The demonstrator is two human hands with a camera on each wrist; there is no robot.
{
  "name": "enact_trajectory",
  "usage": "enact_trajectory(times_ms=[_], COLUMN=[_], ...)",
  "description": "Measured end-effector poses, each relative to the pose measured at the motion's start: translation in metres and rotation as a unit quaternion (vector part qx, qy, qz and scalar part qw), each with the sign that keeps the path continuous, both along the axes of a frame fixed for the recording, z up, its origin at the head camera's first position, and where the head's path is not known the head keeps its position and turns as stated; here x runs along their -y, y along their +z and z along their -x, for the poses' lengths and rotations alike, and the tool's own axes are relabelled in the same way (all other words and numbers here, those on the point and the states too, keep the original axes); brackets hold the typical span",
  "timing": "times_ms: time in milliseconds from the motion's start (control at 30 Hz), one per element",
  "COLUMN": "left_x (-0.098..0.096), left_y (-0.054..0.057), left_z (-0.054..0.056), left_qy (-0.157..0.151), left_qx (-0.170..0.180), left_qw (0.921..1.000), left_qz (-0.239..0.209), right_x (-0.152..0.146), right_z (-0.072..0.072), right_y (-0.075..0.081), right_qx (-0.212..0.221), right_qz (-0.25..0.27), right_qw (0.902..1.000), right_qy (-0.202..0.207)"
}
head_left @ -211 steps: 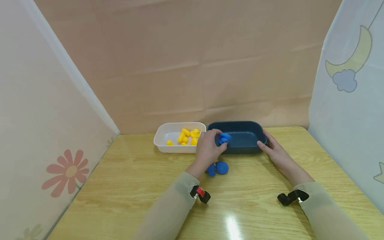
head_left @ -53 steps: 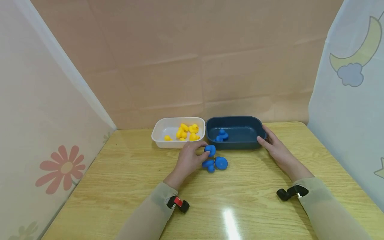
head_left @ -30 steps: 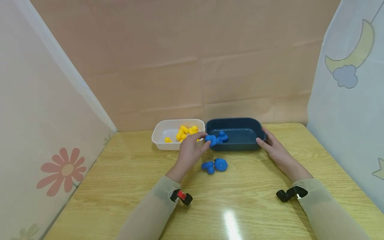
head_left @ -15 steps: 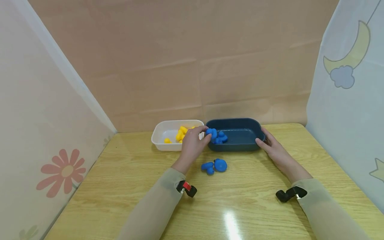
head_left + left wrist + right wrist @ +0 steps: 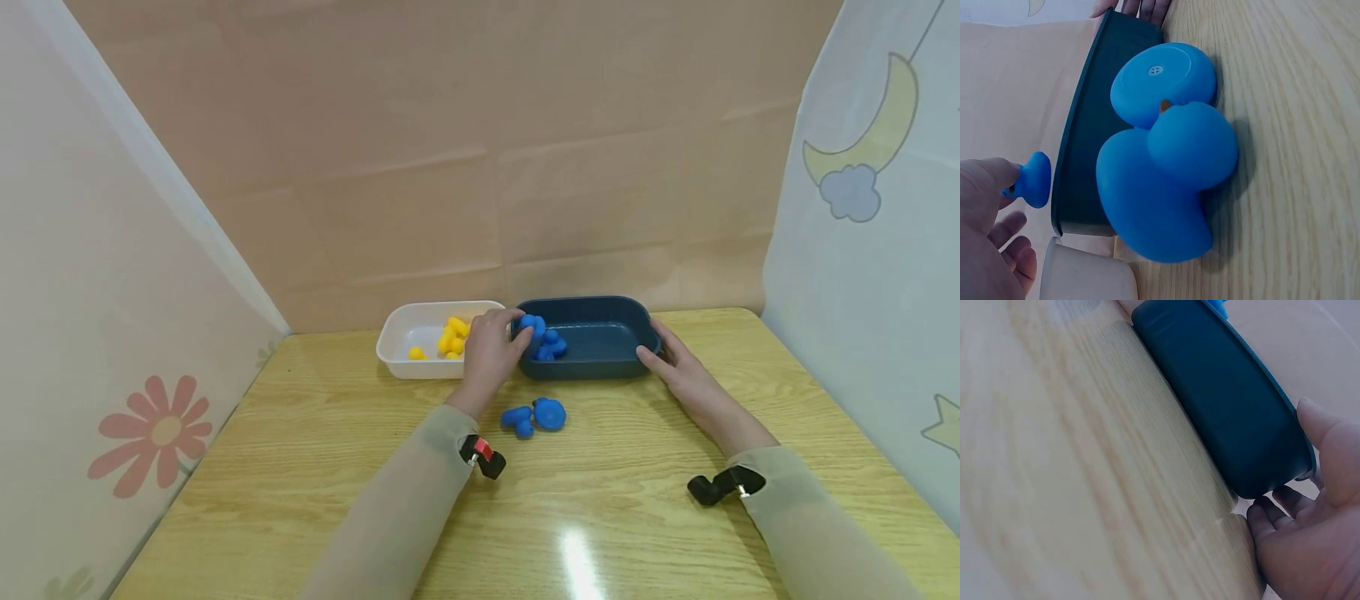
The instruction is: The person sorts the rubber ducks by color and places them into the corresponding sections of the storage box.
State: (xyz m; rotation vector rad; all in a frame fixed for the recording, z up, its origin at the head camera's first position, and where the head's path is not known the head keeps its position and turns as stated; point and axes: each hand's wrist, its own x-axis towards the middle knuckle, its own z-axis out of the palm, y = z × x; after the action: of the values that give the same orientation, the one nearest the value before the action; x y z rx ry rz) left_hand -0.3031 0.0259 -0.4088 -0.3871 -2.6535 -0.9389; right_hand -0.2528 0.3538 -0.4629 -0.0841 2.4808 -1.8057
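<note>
My left hand (image 5: 491,348) pinches a blue rubber duck (image 5: 534,323) between thumb and fingers, over the left end of a dark blue tray (image 5: 600,368). In the left wrist view this held duck (image 5: 1037,180) is up beside the tray's rim. More blue ducks (image 5: 552,344) lie inside the tray at its left end. At the tray's right end my right hand (image 5: 686,371) holds it, thumb at the front corner and fingers round the end wall. Two further blue ducks lie on the table before the tray, one tipped over (image 5: 517,420), the other showing its round base (image 5: 550,414).
A white tray (image 5: 397,367) holding several yellow rubber ducks (image 5: 448,340) stands directly left of the dark one; my left hand hides part of it. Behind both trays hangs a tan cloth (image 5: 390,208). Patterned white cloths (image 5: 847,275) flank the wooden table (image 5: 322,450).
Several seconds ago my left hand was placing another blue duck in the dark tray. Since then it has lifted this duck from the table group, moving it up and right over the tray. The right hand stays put.
</note>
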Motion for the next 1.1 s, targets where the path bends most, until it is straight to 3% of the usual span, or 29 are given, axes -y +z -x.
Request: enact_trajectory(times_ms=[300, 500, 1100], left_x=[-0.003, 0.005, 0.021], left_y=[0.004, 0.005, -0.002], left_z=[0.000, -0.002, -0.033], left_qy=[0.017, 0.005, -0.061], left_qx=[0.017, 0.010, 0.010], left_qw=[0.9996, 0.9997, 0.9953], left_qz=[-0.016, -0.022, -0.075], right_x=[0.002, 0.002, 0.001], right_z=[0.000, 0.001, -0.002], right_y=[0.001, 0.001, 0.003], right_qx=[-0.003, -0.002, -0.003], right_qz=[0.000, -0.003, 0.001], right_qw=[1.0000, 1.0000, 1.0000], right_qy=[0.000, 0.000, 0.001])
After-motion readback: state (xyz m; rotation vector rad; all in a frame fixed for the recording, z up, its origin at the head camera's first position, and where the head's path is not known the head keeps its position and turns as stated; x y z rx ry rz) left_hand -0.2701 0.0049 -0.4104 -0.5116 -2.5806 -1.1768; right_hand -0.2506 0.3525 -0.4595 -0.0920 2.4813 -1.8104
